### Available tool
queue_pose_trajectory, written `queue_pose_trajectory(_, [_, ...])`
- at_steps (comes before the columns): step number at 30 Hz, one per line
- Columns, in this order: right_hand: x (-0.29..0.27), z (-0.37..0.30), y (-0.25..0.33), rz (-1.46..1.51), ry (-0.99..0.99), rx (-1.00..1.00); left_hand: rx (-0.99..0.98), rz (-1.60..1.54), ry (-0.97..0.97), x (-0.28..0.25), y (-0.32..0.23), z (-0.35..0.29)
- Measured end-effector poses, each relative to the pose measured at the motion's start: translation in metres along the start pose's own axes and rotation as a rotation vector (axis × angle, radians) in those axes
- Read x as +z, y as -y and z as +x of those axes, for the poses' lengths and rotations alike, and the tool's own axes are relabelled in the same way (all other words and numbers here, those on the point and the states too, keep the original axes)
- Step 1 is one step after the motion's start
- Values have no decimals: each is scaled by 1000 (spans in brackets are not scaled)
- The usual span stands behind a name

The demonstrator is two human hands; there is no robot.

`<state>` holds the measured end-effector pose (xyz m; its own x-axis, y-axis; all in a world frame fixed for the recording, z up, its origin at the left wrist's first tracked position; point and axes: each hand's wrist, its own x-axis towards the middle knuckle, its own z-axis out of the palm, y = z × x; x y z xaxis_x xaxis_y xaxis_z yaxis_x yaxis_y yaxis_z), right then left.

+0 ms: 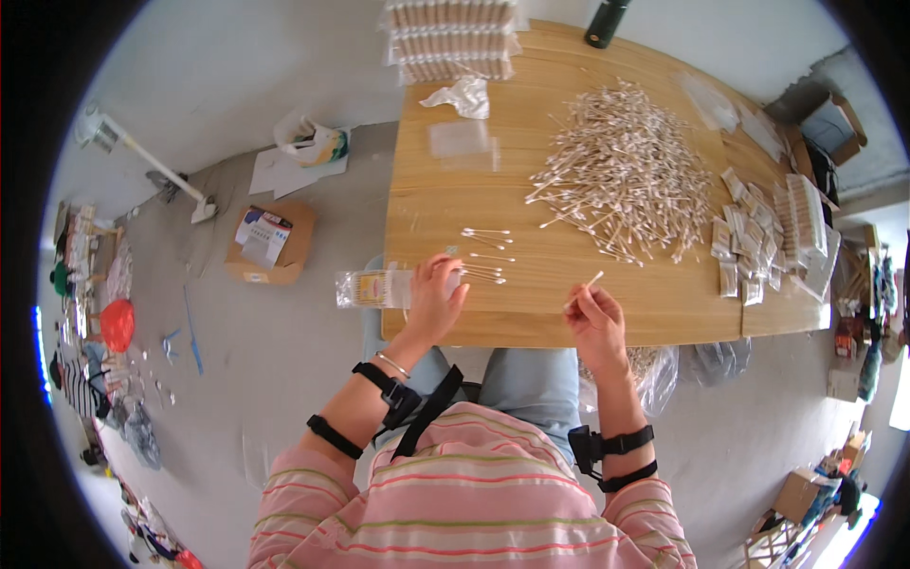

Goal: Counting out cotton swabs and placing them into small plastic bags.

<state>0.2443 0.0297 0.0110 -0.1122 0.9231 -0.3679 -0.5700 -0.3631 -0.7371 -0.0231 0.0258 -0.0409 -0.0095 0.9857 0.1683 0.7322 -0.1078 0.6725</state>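
My left hand (434, 299) rests near the table's front left edge, its bent fingers pressing on the end of a clear plastic bag (370, 288) with a yellow printed label. The bag's other end sticks out past the table edge. Right beside those fingertips lie several loose cotton swabs (488, 256), roughly side by side. To the right, my right hand (597, 318) is raised over the front of the table, closed in a pinch on a cotton swab (594, 280). A large heap of cotton swabs (626, 171) spreads across the table beyond it.
Flat clear bags (460, 140) and crumpled white plastic (464, 98) lie at the far left, before stacked swab packs (450, 38). Small filled packets (749, 232) are piled at the right. A black bottle (605, 24) stands at the back. An open cardboard box (284, 261) sits on the floor.
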Motion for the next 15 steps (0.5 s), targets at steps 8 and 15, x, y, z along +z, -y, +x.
queue_pose_trajectory(8, [11,0,4,104,74,10,19,-10,-58,2,2,1])
queue_pose_trajectory(15, [16,25,-40,-1182,129,-223,52,70,-27,9,-2,-4])
